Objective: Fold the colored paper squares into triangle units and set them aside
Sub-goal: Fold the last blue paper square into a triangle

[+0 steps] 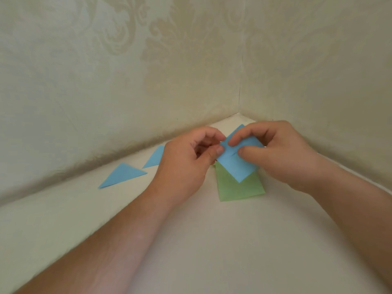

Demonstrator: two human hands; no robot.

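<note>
A blue paper square (235, 166) is held just above the white surface, turned like a diamond. My left hand (186, 158) pinches its left corner between thumb and fingers. My right hand (282, 153) pinches its upper right part, index finger on top and thumb below. Under it lies a green paper square (239, 188), flat on the surface and partly covered by the blue one. Two folded blue triangles lie to the left: one (123, 175) in the open, the other (154, 159) partly hidden behind my left hand.
The white surface (212, 240) ends in a corner where two pale patterned walls (148, 71) meet, just behind my hands. The walls run close along the left and right of the work area.
</note>
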